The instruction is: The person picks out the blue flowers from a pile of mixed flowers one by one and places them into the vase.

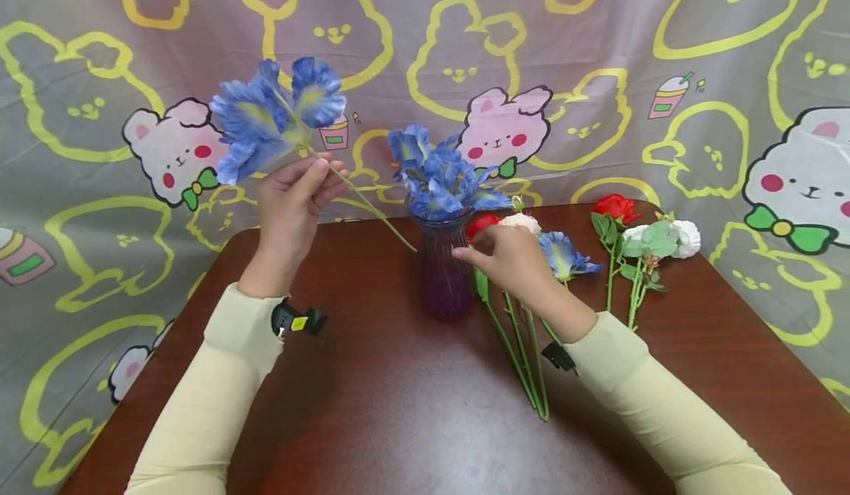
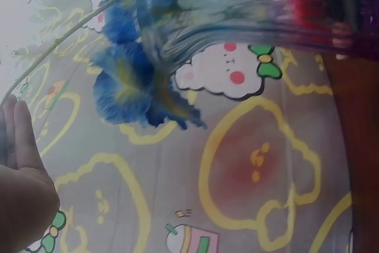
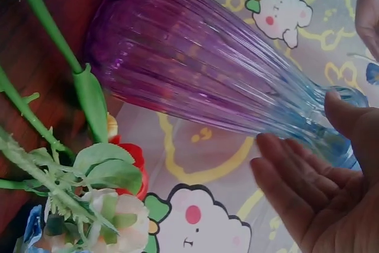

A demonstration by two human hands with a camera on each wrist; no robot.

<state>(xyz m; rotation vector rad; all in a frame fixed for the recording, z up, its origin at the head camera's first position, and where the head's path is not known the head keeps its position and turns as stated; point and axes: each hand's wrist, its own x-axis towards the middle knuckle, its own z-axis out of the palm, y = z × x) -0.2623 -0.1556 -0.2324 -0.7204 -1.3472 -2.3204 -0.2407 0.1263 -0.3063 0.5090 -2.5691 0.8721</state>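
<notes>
In the head view my left hand (image 1: 292, 200) pinches the stem of a blue iris (image 1: 265, 115) just below its bloom, the stem slanting down toward the vase. The ribbed glass vase (image 1: 446, 274), purple below and bluish at the neck, stands upright with blue irises (image 1: 441, 170) in its mouth. My right hand (image 1: 514, 259) is at the right side of the vase. In the right wrist view its thumb and loosely bent fingers (image 3: 284, 194) lie near the vase neck (image 3: 314, 108), apart from each other; whether they touch the glass I cannot tell.
Right of the vase lie a red flower (image 1: 482, 225), a white flower (image 1: 521, 222) and another blue iris (image 1: 564, 255), stems toward the front. Farther right are a red rose (image 1: 614, 207) and white flowers (image 1: 684, 238). A patterned cloth (image 1: 398, 52) hangs behind the brown table (image 1: 372, 377).
</notes>
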